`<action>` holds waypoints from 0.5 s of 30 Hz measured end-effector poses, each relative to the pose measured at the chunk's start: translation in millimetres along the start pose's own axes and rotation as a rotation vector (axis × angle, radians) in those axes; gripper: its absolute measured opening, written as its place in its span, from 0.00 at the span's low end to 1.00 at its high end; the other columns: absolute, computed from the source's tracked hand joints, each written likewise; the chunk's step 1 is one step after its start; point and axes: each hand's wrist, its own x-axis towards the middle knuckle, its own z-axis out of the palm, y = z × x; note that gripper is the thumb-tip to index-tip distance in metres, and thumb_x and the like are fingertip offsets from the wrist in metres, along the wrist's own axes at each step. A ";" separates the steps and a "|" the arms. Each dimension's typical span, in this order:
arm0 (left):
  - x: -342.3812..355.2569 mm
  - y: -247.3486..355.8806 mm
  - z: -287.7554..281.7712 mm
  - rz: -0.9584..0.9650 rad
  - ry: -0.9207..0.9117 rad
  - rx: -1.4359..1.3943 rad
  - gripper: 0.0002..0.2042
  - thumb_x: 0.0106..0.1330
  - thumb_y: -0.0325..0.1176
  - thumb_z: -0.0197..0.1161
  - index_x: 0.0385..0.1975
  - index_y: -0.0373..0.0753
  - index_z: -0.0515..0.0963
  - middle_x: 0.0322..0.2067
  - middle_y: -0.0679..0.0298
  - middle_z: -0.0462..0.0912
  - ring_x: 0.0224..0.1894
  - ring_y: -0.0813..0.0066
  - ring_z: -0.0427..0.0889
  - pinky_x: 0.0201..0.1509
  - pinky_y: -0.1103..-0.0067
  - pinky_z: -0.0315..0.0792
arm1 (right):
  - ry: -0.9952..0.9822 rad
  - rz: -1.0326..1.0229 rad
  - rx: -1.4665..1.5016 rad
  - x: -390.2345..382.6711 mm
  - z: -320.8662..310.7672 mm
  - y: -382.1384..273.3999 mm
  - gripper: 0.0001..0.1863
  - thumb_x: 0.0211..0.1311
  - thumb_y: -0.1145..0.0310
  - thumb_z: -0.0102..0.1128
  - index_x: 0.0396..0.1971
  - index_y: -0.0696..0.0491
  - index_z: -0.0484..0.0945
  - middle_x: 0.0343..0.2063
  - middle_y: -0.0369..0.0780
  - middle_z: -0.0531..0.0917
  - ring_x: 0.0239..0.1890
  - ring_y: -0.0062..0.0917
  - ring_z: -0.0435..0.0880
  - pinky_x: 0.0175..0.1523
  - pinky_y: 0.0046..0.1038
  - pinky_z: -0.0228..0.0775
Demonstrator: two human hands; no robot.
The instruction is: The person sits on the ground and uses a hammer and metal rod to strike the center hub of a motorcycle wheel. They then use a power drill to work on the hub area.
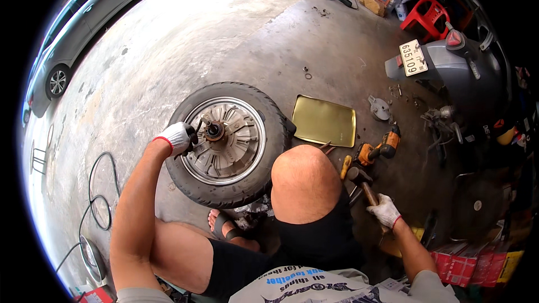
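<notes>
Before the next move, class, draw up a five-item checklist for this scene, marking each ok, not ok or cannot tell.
1. Hammer gripped by its handle in the right hand: ok.
2. Wheel lying on its side, hub facing up: ok.
3. Gloves on both hands: ok.
4. Toes covered: not ok; the visible foot wears an open sandal.
5. Left hand near the hub, gripping something: cannot tell.

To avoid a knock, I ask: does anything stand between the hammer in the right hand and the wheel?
Yes: in this view, the person's bent right knee lies between the wooden-handled hammer in the right hand and the tyred wheel. Their relative heights are unclear.
</notes>
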 end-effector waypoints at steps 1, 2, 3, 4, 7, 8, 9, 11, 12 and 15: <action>1.4 0.4 0.4 -0.003 0.002 -0.018 0.11 0.70 0.28 0.50 0.35 0.34 0.81 0.21 0.61 0.81 0.21 0.73 0.78 0.23 0.74 0.72 | 0.035 0.040 -0.109 1.5 7.0 15.2 0.26 0.46 0.62 0.71 0.42 0.63 0.78 0.34 0.58 0.83 0.42 0.50 0.84 0.49 0.43 0.75; 4.0 -1.0 1.2 -0.006 0.004 -0.031 0.11 0.71 0.30 0.51 0.35 0.34 0.81 0.21 0.62 0.81 0.21 0.73 0.78 0.23 0.74 0.72 | 0.069 0.038 -0.158 0.9 14.4 29.7 0.27 0.46 0.62 0.71 0.44 0.63 0.77 0.35 0.59 0.83 0.43 0.52 0.84 0.50 0.44 0.75; 5.9 -6.6 1.8 -0.017 0.008 -0.046 0.11 0.72 0.31 0.51 0.35 0.34 0.81 0.21 0.62 0.81 0.21 0.73 0.78 0.23 0.74 0.72 | 0.097 0.032 -0.208 1.2 23.8 40.9 0.27 0.46 0.62 0.71 0.45 0.63 0.76 0.36 0.59 0.83 0.44 0.53 0.83 0.50 0.45 0.75; 6.5 -2.7 3.8 -0.020 0.007 -0.061 0.12 0.74 0.32 0.51 0.34 0.33 0.80 0.21 0.62 0.81 0.21 0.73 0.78 0.23 0.74 0.72 | 0.132 0.033 -0.261 -0.9 30.0 54.3 0.28 0.47 0.62 0.70 0.46 0.62 0.75 0.37 0.60 0.83 0.45 0.54 0.83 0.51 0.46 0.76; 8.4 -1.9 6.1 -0.014 0.027 -0.095 0.12 0.74 0.33 0.52 0.33 0.33 0.80 0.21 0.63 0.79 0.20 0.74 0.77 0.24 0.74 0.72 | 0.185 0.028 -0.277 -9.0 45.6 84.1 0.30 0.47 0.63 0.70 0.50 0.62 0.72 0.37 0.59 0.83 0.45 0.55 0.82 0.51 0.48 0.76; 9.1 -3.4 4.8 -0.008 0.032 -0.101 0.12 0.74 0.32 0.52 0.33 0.33 0.79 0.21 0.63 0.79 0.19 0.74 0.77 0.24 0.74 0.72 | 0.206 0.037 -0.273 -12.0 52.1 91.7 0.31 0.47 0.63 0.71 0.50 0.62 0.71 0.36 0.59 0.83 0.45 0.56 0.82 0.51 0.48 0.75; 8.1 -6.1 5.9 -0.002 0.041 -0.093 0.11 0.74 0.31 0.52 0.33 0.33 0.79 0.20 0.63 0.79 0.19 0.74 0.76 0.23 0.74 0.72 | 0.201 0.068 -0.271 -15.2 62.1 100.9 0.31 0.48 0.62 0.70 0.51 0.62 0.71 0.37 0.59 0.83 0.46 0.55 0.82 0.51 0.48 0.76; 8.5 4.4 11.5 0.005 0.025 -0.113 0.11 0.75 0.31 0.52 0.33 0.33 0.79 0.20 0.63 0.79 0.18 0.75 0.76 0.22 0.75 0.71 | 0.209 0.096 -0.282 -25.8 73.0 121.6 0.32 0.48 0.62 0.70 0.52 0.61 0.71 0.39 0.58 0.83 0.46 0.54 0.83 0.51 0.47 0.76; 6.1 -0.4 8.7 0.012 0.020 -0.132 0.12 0.76 0.31 0.52 0.33 0.33 0.79 0.20 0.63 0.79 0.18 0.76 0.76 0.22 0.76 0.70 | 0.218 0.106 -0.283 -27.6 82.7 129.0 0.32 0.48 0.62 0.70 0.52 0.61 0.72 0.40 0.58 0.83 0.46 0.54 0.83 0.52 0.46 0.76; 12.0 -12.4 10.5 -0.017 0.066 -0.202 0.12 0.76 0.32 0.53 0.33 0.32 0.79 0.19 0.64 0.78 0.17 0.76 0.75 0.21 0.77 0.69 | 0.253 0.092 -0.277 -24.6 98.0 135.5 0.41 0.50 0.61 0.69 0.63 0.62 0.66 0.51 0.56 0.80 0.53 0.50 0.81 0.58 0.43 0.75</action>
